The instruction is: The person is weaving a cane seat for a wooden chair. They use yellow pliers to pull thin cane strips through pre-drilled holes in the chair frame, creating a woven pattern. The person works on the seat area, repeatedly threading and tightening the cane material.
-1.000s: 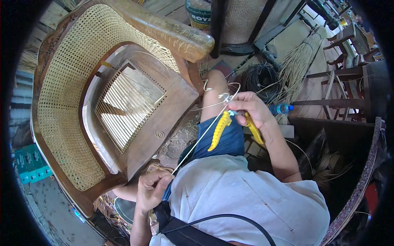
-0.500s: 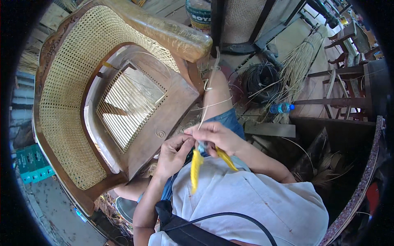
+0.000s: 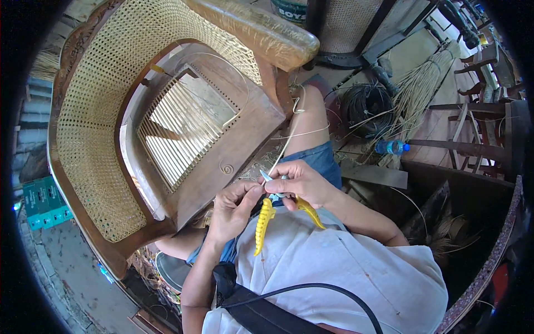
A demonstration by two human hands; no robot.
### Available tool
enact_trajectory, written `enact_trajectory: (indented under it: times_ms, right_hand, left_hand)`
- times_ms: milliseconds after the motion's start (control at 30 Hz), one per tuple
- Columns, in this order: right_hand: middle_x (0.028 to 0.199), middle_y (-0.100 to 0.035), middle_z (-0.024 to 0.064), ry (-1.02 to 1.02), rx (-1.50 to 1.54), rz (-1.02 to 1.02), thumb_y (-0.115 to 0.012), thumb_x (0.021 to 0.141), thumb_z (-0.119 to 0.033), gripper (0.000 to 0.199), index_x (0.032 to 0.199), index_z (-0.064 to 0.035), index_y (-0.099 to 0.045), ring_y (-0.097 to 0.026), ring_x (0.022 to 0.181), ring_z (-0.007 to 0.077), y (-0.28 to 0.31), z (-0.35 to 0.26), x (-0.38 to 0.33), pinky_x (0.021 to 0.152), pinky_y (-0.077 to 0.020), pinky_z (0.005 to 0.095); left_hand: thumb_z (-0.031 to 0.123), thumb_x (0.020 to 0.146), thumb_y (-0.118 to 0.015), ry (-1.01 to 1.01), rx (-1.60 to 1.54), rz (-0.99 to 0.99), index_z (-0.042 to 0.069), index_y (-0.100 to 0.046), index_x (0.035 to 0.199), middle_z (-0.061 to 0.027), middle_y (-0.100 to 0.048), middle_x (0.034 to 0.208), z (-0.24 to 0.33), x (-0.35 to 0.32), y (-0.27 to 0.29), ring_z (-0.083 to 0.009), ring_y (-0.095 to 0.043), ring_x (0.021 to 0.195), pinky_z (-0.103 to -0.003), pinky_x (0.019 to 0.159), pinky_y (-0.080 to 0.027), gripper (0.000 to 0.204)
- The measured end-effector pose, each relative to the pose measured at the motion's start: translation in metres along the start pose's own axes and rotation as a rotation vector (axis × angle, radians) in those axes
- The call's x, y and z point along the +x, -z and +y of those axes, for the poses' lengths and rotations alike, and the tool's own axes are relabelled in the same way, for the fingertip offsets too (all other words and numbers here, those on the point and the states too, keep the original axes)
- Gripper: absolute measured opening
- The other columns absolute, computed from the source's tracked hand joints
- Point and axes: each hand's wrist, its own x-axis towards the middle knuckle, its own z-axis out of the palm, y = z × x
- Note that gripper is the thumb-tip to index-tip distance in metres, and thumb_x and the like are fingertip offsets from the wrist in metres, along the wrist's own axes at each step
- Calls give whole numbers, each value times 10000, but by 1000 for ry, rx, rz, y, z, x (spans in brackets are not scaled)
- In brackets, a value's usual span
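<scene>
Close to my lap, my left hand [image 3: 236, 205] pinches a thin cane strand [image 3: 288, 143] near its end, thumb against fingers. My right hand [image 3: 303, 186] touches it fingertip to fingertip. Hooked in the right hand's fingers are pliers with yellow handles [image 3: 262, 227]; the handles hang spread and the metal jaws point up. The strand runs up from my fingers across my knee. To the left, a wooden armchair [image 3: 222, 150] has a seat opening strung with parallel cane strands [image 3: 183, 131]. A small cane coil lies on its seat frame.
A yellow-handled tool [image 3: 158, 69] rests at the seat's back. Beyond my knee are a black wire coil [image 3: 366, 108], a cane bundle [image 3: 420, 78] and a plastic bottle [image 3: 392, 147]. A teal box [image 3: 47, 203] stands at far left. Other chair frames fill the right.
The pliers have turned, so their jaws now show upright between my fingers. Both hands remain together at the strand. The whole view has shifted slightly.
</scene>
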Motion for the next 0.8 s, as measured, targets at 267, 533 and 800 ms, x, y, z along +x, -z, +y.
enact_trajectory:
  times_ms: [267,533,800]
  right_hand:
    - [679,-638,72,24,65,73,-679,856,-173,194,900,15,-685,-525,400,85,18,-21,4,341,-380,215]
    - [704,-650,77,123,73,92,-685,831,-115,158,869,39,-679,-520,389,97,31,-51,-2,347,-390,202]
    - [651,-639,63,225,5,217,-696,819,-140,159,870,10,-692,-505,365,98,55,-76,-11,337,-372,205]
  left_hand:
    - [110,925,-573,-87,188,39,-20,-654,911,-35,-620,754,8,-23,10,-77,-545,708,-237,648,-447,154]
    - [104,893,-598,-95,269,76,-12,-669,881,-60,-644,739,20,-53,27,-114,-563,668,-257,623,-443,136]
    - [73,871,-614,-54,248,91,-30,-671,845,-42,-645,721,22,-82,45,-65,-531,620,-222,570,-423,121]
